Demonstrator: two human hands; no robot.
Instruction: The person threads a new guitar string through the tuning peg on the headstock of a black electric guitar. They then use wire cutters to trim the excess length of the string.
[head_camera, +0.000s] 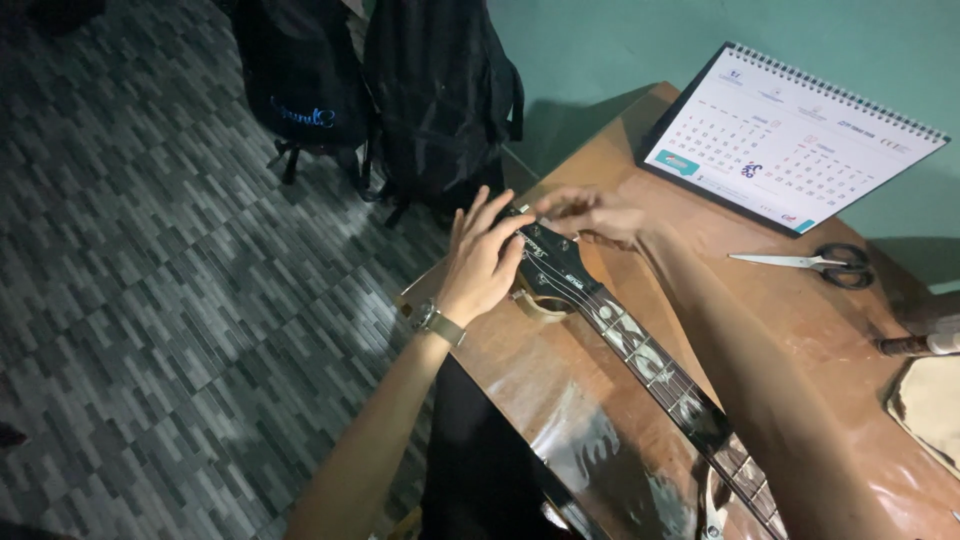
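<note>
Resting flat on the headstock (548, 268), the left hand (484, 262) has fingers spread and loose, palm down, not gripping; a wristwatch (432, 320) sits on that wrist. Right hand (592, 213) is at the headstock's far tip, approx 1 o'clock from the left hand, fingertips pinched together on sth small at the tip; too blurred to tell what, prob. a tuner or string end. Both hands touch the headstock.

Guitar neck (655, 370) lies on the brown tabletop (780, 310), running diagonally from the headstock near the tabletop's left edge down toward 5 o'clock, w/ pale block inlays along the fretboard. Right forearm lies above and alongside the neck, on its 3 o'clock side.

Scissors (810, 264) w/ black handles lie flat on the tabletop at approx 3 o'clock from the hands, well apart, blades pointing toward the hands. Desk calendar (790, 140) stands tilted at 2 o'clock, against a teal wall (620, 40). A dark rod-like tool (915, 345) lies at the far right edge, near a pale flat object (930, 400), partly cut off.

Two black backpacks (440, 90) stand on the grey patterned floor (150, 250) at 11–12 o'clock, just beyond the tabletop's corner.
</note>
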